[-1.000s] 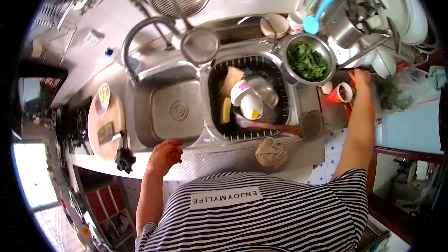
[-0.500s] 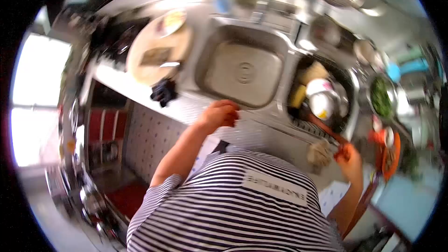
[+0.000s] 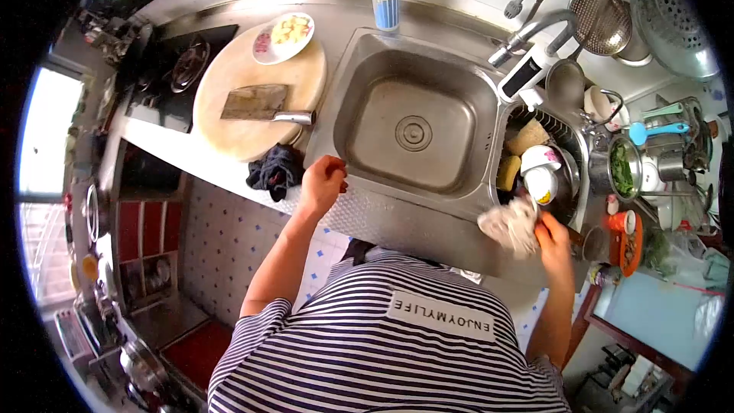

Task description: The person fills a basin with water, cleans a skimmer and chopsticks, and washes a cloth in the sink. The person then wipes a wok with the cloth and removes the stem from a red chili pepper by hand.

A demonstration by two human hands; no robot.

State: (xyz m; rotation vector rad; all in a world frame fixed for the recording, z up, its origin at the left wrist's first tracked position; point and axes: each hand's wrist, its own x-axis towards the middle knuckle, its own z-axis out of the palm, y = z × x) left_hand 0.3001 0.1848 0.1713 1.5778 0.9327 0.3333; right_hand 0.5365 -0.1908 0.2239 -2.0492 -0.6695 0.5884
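Observation:
My right hand (image 3: 554, 243) grips the edge of a crumpled off-white dishcloth (image 3: 511, 227) at the front of the right basin. My left hand (image 3: 323, 183) hovers by the front left corner of the empty steel sink (image 3: 359, 176), its fingers curled with nothing visible in them. A dark bunched cloth (image 3: 274, 173) lies just left of it. In the right basin's rack sit a white bowl (image 3: 540, 183), a pink-patterned bowl (image 3: 540, 157), a yellow sponge (image 3: 508, 173) and a tan scrub pad (image 3: 527, 138).
A cleaver (image 3: 256, 102) and a plate of cut pale food (image 3: 284, 38) rest on the round chopping board (image 3: 229, 138). Behind the sink stand a blue-capped bottle (image 3: 386, 0) and the faucet (image 3: 527, 69). A pot of greens (image 3: 625, 172) is at the right.
My right hand has taken hold of the off-white cloth and shifted it toward the right basin. My left hand has moved left, closer to the dark cloth. The view has shifted and sharpened.

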